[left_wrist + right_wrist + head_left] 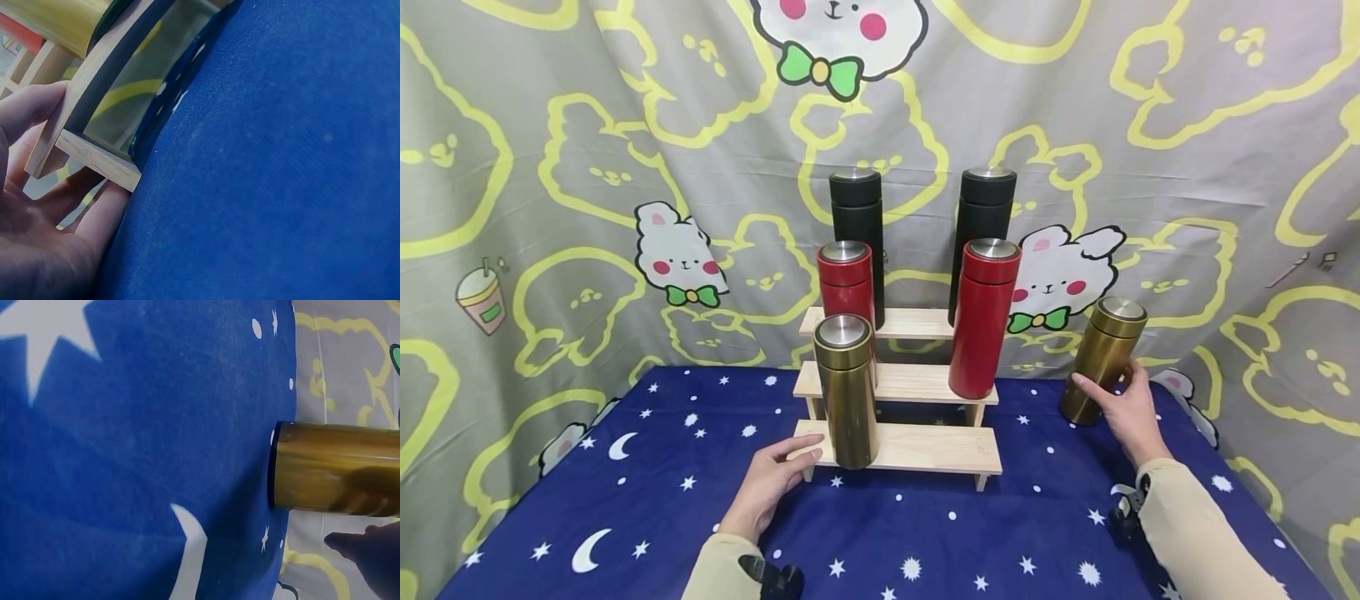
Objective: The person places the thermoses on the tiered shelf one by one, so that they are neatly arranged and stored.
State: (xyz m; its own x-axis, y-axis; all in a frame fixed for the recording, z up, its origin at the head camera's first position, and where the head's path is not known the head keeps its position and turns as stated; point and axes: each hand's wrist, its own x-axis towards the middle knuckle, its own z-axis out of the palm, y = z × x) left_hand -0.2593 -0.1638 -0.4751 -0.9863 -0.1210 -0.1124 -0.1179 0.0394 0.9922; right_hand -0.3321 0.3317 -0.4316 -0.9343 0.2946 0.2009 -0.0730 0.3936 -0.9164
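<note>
My right hand (1127, 408) holds a gold thermos flask (1101, 362) by its lower body at the right, the flask leaning slightly with its silver-topped lid up. In the right wrist view the flask's base (294, 465) is close over the blue cloth. My left hand (771, 479) grips the left end of the lowest wooden shelf (936, 446), thumb on top of the board and fingers by its leg (100, 159). A second gold flask (850, 400) stands upright on that shelf, near the left hand.
Behind, a red flask (985, 325) and another red flask (846, 283) stand on the middle shelf (910, 381). Two black flasks (857, 217) are on the top shelf (917, 322). A star-patterned blue cloth (940, 542) covers the table, backed by a grey patterned curtain (1187, 208).
</note>
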